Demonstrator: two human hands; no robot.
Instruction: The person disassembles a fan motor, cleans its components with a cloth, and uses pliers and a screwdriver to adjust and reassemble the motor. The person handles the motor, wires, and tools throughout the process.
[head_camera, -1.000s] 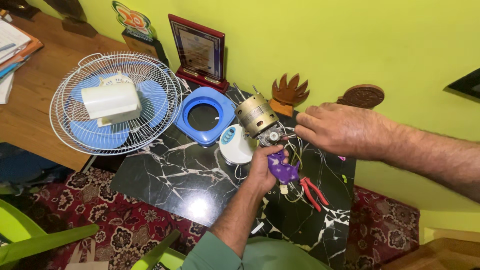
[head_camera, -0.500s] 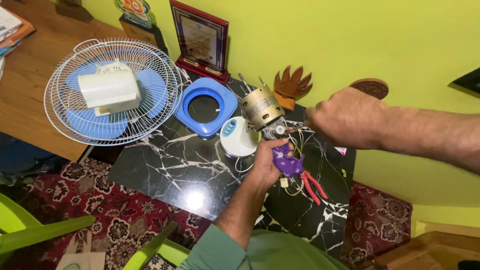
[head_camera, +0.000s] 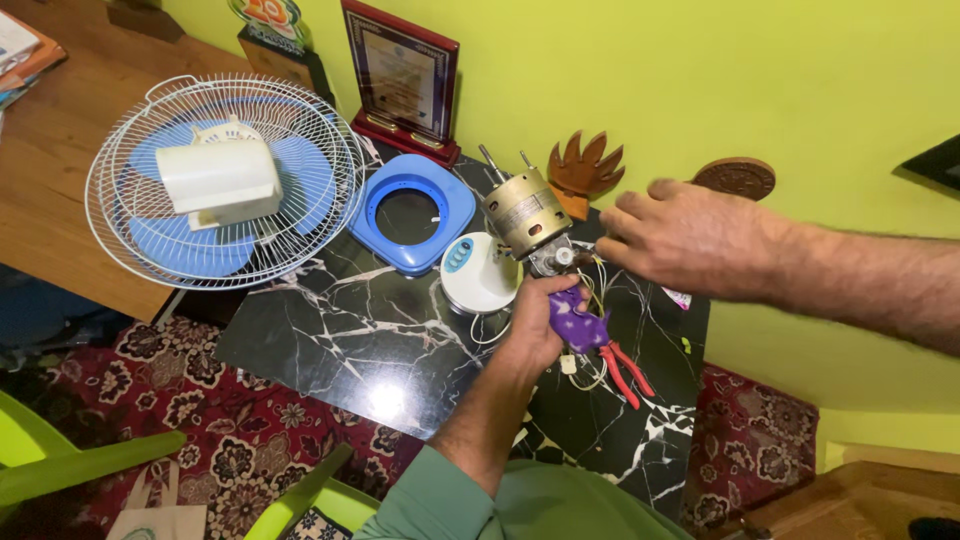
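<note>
Black marble bench: dark polished slab with white veins, set against a yellow-green wall, a red patterned carpet below it.
Left hand: comes up from the bottom of the view on a green sleeve; its fingers are curled shut around the lower end of the fan motor, with a purple part and loose wires right beside the palm.
Fan motor: brass-coloured cylinder with two thin shafts sticking out of its top, tilted and held above the bench, just right of the white knob housing.
Right hand: reaches in from the right edge, palm down, fingers loosely spread and holding nothing; the tips sit near the wires at the motor's base, and whether they touch them cannot be told.
Red-handled pliers: lie on the bench just below the left hand.
White knob housing: round, on the bench, touching the blue ring.
Blue ring: plastic base with an open centre.
Fan guard: white wire cage with blue blades and a white cover, resting at left, half on a wooden surface.
</note>
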